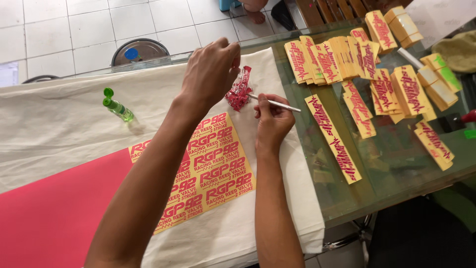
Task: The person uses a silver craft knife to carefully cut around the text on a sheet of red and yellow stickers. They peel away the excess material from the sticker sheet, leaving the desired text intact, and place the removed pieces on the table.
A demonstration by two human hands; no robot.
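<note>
My left hand [212, 69] is raised over the white cloth [64, 119], fingers pinched on a crumpled scrap of red vinyl [239, 90] that hangs down from them. My right hand [271, 121] holds a thin silver tool [275, 102], its tip pointing at the scrap. Below my left forearm lies a yellow sticker sheet with red lettering [213, 173], joined to a plain red sheet [54, 213] on the left.
A small green bottle [118, 107] lies on the cloth. Several yellow-and-red sticker strips [333, 139] and stacks [342, 57] cover the glass tabletop [396, 164] on the right. Tiled floor, a round metal lid [140, 49] and another person's foot [255, 15] lie beyond.
</note>
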